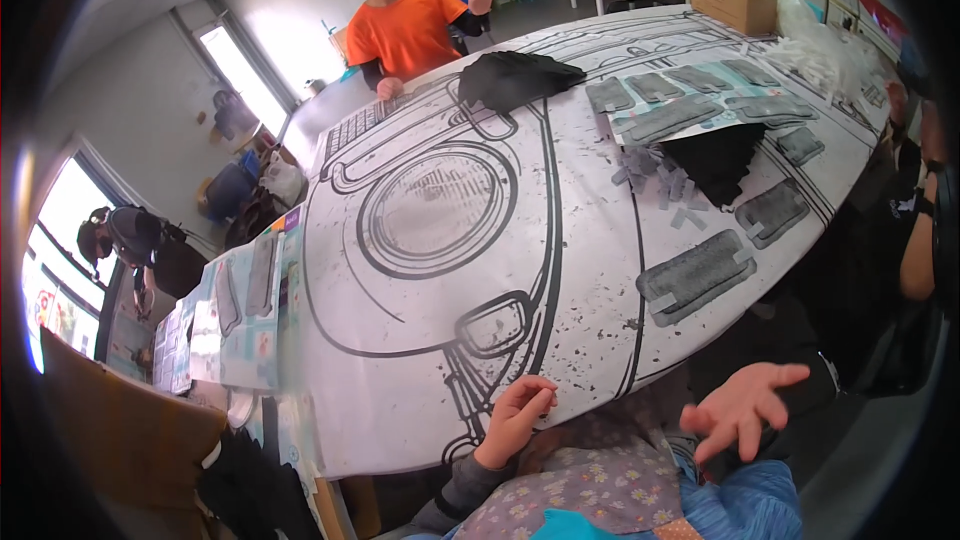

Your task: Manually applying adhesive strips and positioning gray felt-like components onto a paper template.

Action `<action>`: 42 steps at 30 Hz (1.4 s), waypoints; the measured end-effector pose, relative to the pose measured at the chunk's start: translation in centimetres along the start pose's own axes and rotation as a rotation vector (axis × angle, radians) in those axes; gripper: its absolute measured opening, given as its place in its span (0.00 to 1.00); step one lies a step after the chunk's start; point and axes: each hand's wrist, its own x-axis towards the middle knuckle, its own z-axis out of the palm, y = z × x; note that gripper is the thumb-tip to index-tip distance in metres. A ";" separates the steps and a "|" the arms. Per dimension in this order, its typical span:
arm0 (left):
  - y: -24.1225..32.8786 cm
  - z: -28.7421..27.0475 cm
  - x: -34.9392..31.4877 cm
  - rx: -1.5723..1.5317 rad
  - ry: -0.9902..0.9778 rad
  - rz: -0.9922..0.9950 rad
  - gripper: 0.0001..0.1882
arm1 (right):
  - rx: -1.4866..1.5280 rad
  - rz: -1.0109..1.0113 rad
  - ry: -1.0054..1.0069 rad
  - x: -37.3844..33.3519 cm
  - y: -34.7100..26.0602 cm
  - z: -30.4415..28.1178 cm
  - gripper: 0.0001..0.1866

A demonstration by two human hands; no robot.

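Above the near edge of the large white sheet [590,270], printed with a bold black line drawing, my left hand [518,418] is raised. Its fingers curl in toward the thumb; anything between them is too small to make out. My right hand [742,412] is held beyond the table edge, palm turned up and fingers spread, with nothing in it. Nearest to it on the sheet lies a dark grey padded piece [697,278] with pale tabs at its ends. Another grey piece [772,212] lies farther back. Small grey strips [660,178] are scattered beside black fabric [715,158].
Across the table a person in an orange shirt [405,35] stands near black cloth [515,80]. More grey pieces rest on a printed sheet [700,100]. A cardboard box [735,5] and white plastic bag [800,15] sit at the far right. Another person [135,240] stands left.
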 end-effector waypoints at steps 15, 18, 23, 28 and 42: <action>-0.4 0.8 0.4 -0.067 0.087 0.115 0.09 | 1.343 0.345 -0.471 4.3 -14.2 7.1 0.32; 0.8 0.6 0.8 -0.081 0.003 -0.017 0.11 | 1.374 0.440 -0.601 1.9 -16.8 7.6 0.31; 2.8 0.1 -1.3 0.213 0.046 0.163 0.14 | 1.387 0.529 -0.655 2.8 -16.4 6.9 0.25; 6.2 -17.1 -5.1 0.532 0.723 0.524 0.24 | 1.356 0.385 -0.595 3.9 -17.5 8.5 0.12; 10.1 -52.3 -5.5 -0.541 1.347 0.353 0.14 | 1.257 0.454 -0.599 4.2 -17.5 8.5 0.09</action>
